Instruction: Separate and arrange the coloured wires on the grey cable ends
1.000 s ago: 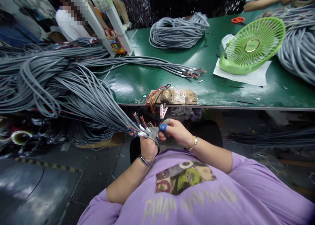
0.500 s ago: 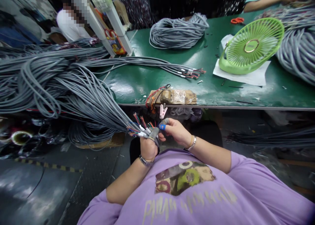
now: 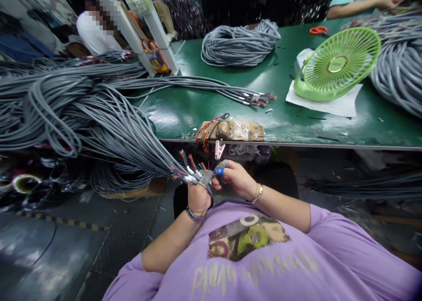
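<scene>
My left hand (image 3: 198, 194) is closed round the stripped ends of a thick bundle of grey cables (image 3: 108, 129) that runs off to the left. Thin coloured wires (image 3: 191, 165) fan out above its fingers. My right hand (image 3: 234, 178) sits right beside it, fingertips wrapped in grey and blue tape, pinching at the wire ends. Both hands hover just below the front edge of the green table (image 3: 263, 129). A pink clip (image 3: 218, 149) hangs from that edge just above them.
On the table lie a taped wooden block (image 3: 237, 129), a finished cable bunch (image 3: 214, 88), a grey coil (image 3: 239, 44), a green fan (image 3: 336, 63) on white paper and orange scissors (image 3: 318, 30). More cables are piled far right. Other people sit at the back.
The view has shifted down slightly. My hands keep the same hold on the cable ends, with only small finger movement.
</scene>
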### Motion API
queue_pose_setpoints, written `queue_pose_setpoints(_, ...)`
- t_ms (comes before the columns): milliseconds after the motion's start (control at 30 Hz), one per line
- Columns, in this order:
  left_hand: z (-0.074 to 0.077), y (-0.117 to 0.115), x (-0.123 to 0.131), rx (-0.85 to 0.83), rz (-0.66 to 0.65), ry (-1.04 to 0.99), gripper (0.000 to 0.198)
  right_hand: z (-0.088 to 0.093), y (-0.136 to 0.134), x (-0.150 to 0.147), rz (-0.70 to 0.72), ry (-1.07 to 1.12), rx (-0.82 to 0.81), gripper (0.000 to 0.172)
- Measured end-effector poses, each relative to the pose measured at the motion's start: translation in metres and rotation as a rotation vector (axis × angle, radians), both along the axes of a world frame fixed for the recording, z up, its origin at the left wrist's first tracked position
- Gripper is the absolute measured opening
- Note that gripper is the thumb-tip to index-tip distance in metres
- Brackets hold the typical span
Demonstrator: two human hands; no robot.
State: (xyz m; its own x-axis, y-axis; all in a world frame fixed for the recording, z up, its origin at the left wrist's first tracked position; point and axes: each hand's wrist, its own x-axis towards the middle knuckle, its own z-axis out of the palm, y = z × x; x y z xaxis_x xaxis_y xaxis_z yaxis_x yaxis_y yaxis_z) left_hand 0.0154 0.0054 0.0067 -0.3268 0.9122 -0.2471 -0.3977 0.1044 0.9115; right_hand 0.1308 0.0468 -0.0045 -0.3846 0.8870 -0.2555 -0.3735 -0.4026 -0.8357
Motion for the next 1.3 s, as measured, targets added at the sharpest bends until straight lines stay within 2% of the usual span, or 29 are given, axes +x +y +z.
queue_pose_setpoints(200,-0.001,0.000,-0.002,0.036,-0.062,-0.035,0.026,-0.004,0.013,0.006,0.248,0.209,-0.229,0.023)
queue_pose_setpoints(367,-0.002,-0.001,-0.002,0.025,-0.093,-0.024,0.028,-0.007,0.022,0.006,0.303,0.248,-0.143,0.022)
queue_pose_setpoints(500,-0.003,-0.003,-0.001,0.042,-0.113,-0.019,0.029,-0.014,0.026,0.002,0.281,0.255,-0.050,0.024)
queue_pose_setpoints(700,-0.003,-0.004,-0.002,0.012,-0.052,0.007,0.028,-0.019,0.031,0.010,0.052,0.304,-0.102,0.028)
queue_pose_setpoints(867,-0.004,-0.003,0.000,0.000,-0.026,0.029,0.029,-0.009,0.024,0.020,0.115,0.103,-0.122,0.041)
queue_pose_setpoints(1000,-0.004,-0.003,0.003,0.013,-0.026,0.060,0.028,0.005,0.013,0.017,0.120,-0.046,0.029,0.033)
queue_pose_setpoints(1100,-0.003,-0.003,0.003,0.026,-0.019,0.075,0.027,0.008,0.008,0.014,0.062,-0.089,0.091,0.026)
queue_pose_setpoints(1200,-0.003,-0.004,0.002,0.030,0.000,0.080,0.027,0.004,0.006,0.013,0.012,-0.080,0.080,0.026)
queue_pose_setpoints(1300,-0.001,-0.004,-0.001,0.029,0.001,0.052,0.026,-0.003,0.011,0.015,-0.077,-0.010,-0.003,0.030)
